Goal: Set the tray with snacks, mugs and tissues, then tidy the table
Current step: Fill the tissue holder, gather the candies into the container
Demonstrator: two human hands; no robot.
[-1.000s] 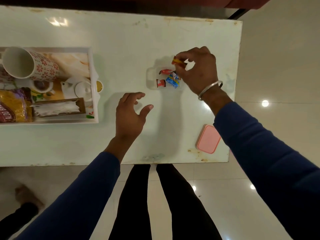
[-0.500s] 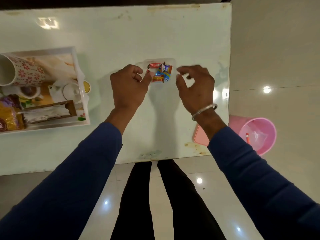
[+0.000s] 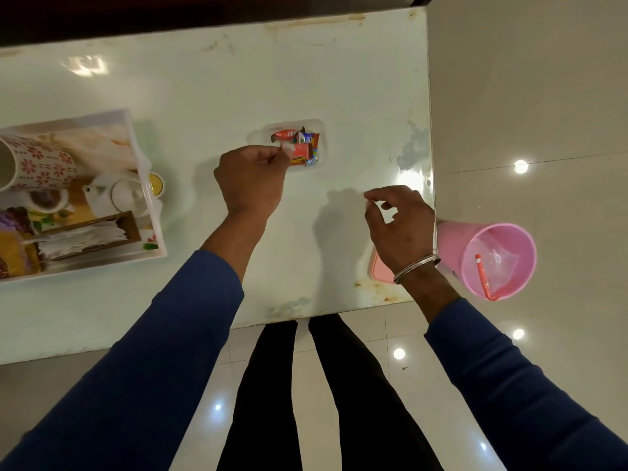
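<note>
the left hand (image 3: 251, 185) pinches the edge of the clear sweet box (image 3: 317, 125) at upper centre while the right hand (image 3: 399, 222), loosely curled, holds nothing, so it looks like the box's carry to the tray (image 3: 149, 205) at left comes next.

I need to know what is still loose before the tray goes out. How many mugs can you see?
1: a floral mug lying on its side in the tray at the table's left. Others may sit beyond the frame edge.
</note>
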